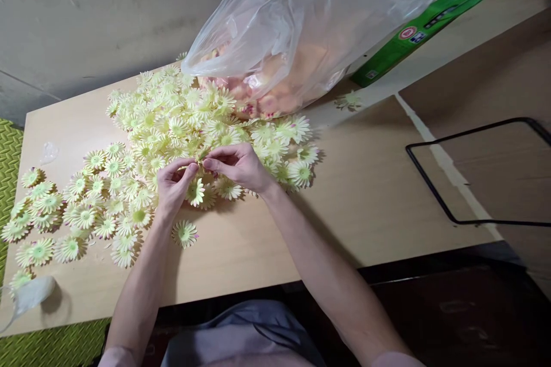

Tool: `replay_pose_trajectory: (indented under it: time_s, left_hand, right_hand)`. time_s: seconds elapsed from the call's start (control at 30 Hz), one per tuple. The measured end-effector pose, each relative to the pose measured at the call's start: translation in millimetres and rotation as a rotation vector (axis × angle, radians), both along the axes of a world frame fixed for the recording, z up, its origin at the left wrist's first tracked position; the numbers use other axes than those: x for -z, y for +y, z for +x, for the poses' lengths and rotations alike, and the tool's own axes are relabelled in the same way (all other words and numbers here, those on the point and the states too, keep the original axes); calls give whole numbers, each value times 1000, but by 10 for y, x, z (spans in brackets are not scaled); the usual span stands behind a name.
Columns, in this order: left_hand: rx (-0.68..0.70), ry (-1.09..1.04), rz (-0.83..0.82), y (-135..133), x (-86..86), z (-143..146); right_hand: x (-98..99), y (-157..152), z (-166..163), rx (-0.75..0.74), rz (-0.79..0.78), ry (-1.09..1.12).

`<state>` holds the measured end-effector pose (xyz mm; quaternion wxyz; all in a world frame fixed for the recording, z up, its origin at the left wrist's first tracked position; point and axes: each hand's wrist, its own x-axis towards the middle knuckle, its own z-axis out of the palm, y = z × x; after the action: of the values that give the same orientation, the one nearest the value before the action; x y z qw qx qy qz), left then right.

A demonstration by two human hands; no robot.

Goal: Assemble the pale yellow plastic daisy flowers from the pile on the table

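Observation:
Several pale yellow-green artificial daisy flower heads [172, 120] lie heaped on a light wooden board [365, 195]. My left hand [172, 183] and my right hand [239, 166] meet over the heap's near edge. Both hands are closed in a pinch on one small flower head [196, 190] held between the fingertips. A single flower head [185, 233] lies just in front of my left wrist.
A large clear plastic bag [301, 23] with pinkish pieces inside stands behind the heap. A green box [417, 34] lies at the back right. A black wire frame [477, 172] lies on the right. A small white scrap [32, 292] sits at the near left, green matting [11, 155] beyond.

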<state>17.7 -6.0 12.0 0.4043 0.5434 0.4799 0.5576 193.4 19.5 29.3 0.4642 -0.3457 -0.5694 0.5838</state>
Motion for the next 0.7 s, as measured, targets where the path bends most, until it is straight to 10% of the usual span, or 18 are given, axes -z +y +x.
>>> replay_pose_trajectory:
  time_s: [0.7]
  left_hand:
    - [-34,-76,-31,16,42,45]
  right_hand:
    - [31,-30,10,-81,3,-29]
